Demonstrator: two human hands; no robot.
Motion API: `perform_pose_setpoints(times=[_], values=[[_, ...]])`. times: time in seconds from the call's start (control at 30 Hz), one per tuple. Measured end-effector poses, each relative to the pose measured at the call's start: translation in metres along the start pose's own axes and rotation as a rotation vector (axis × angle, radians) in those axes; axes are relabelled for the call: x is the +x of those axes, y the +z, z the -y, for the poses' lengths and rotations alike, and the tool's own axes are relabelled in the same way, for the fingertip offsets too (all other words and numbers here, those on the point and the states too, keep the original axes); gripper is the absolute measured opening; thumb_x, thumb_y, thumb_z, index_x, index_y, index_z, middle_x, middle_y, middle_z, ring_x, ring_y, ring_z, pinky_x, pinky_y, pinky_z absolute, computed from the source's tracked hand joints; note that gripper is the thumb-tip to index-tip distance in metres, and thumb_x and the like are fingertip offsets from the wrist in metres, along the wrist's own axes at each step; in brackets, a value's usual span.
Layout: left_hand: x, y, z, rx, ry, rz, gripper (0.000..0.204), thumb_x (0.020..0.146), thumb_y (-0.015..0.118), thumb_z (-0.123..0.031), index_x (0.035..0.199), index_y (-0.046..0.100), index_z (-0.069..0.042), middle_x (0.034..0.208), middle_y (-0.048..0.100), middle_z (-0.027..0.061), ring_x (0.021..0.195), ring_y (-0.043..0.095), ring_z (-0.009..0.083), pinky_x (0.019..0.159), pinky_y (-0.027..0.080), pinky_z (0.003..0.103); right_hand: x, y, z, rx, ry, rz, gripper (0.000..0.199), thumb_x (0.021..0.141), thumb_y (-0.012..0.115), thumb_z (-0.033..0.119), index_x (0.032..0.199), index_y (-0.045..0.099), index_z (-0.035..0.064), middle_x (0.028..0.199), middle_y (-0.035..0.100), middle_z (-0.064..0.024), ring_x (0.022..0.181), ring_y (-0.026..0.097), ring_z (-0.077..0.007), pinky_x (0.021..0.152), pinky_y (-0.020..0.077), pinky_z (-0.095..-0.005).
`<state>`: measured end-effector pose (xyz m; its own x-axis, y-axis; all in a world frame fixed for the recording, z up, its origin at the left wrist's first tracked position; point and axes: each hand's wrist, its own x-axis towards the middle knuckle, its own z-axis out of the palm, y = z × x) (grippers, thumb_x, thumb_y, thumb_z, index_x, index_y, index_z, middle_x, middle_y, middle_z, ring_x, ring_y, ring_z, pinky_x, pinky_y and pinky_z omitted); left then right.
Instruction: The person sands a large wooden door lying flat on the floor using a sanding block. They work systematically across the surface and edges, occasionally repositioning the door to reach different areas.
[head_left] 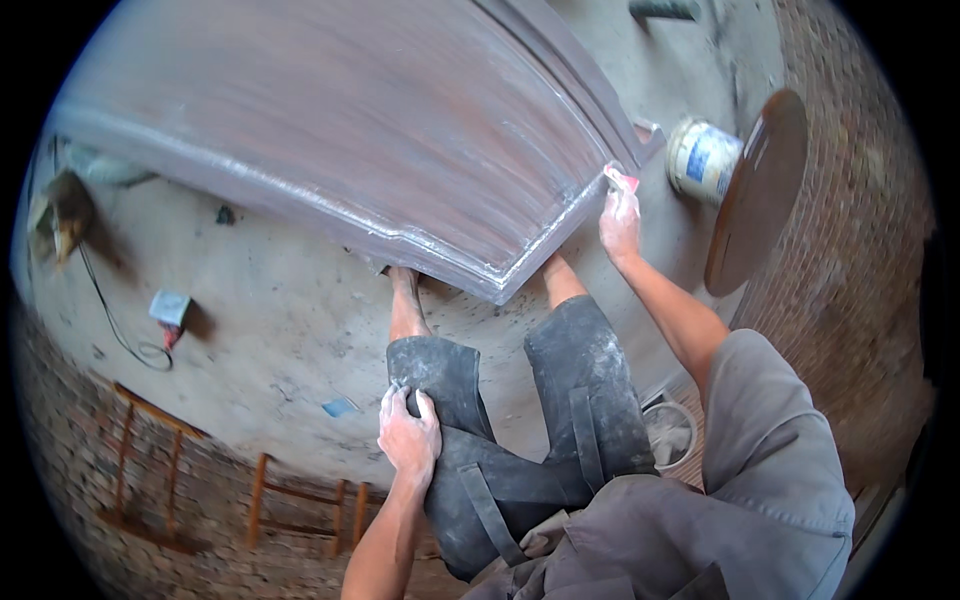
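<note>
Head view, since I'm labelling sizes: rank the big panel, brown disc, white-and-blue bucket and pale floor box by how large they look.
1. Big panel
2. Brown disc
3. White-and-blue bucket
4. Pale floor box

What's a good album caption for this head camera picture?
Right hand holds a pink piece at the dusty panel edge; left hand rests on dark shorts.

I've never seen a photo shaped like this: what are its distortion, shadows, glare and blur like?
In the head view, black corners and a curved outline show fisheye distortion; pale streaks edging the panel may be glare or dust; its upper left looks softer than the left hand; a shadow lies right of the small pale box.
</note>
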<state>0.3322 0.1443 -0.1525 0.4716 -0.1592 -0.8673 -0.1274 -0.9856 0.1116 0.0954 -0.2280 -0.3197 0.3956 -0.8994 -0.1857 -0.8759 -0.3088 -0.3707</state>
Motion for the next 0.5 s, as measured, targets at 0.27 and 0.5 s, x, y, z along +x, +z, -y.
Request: perform_pose_setpoints(times=[0.27,0.5], values=[[-0.008,0.019,0.012,0.117,0.102,-0.021,0.037,0.097,0.062,-0.031,0.118,0.07,-0.002,0.132,0.065,0.0173,0.12,0.062,0.0373,0.1,0.05,0.045,-0.082,0.089,0.044,0.275,0.153,-0.193,0.055,0.096,0.046,-0.007,0.151,0.038,-0.0061,0.147,0.048,-0.0282,0.136,0.05,-0.0442,0.119,0.0368,-0.0447],[-0.021,0.043,0.011,0.158,0.145,-0.101,0.033,0.096,0.064,-0.029,0.116,0.07,-0.003,0.129,0.067,0.0174,0.119,0.063,0.0381,0.1,0.05,0.045,-0.051,0.086,0.018,0.434,0.038,-0.298,0.064,0.093,0.041,-0.018,0.154,0.033,-0.0031,0.149,0.047,-0.0277,0.137,0.05,-0.0424,0.118,0.0398,-0.0476]])
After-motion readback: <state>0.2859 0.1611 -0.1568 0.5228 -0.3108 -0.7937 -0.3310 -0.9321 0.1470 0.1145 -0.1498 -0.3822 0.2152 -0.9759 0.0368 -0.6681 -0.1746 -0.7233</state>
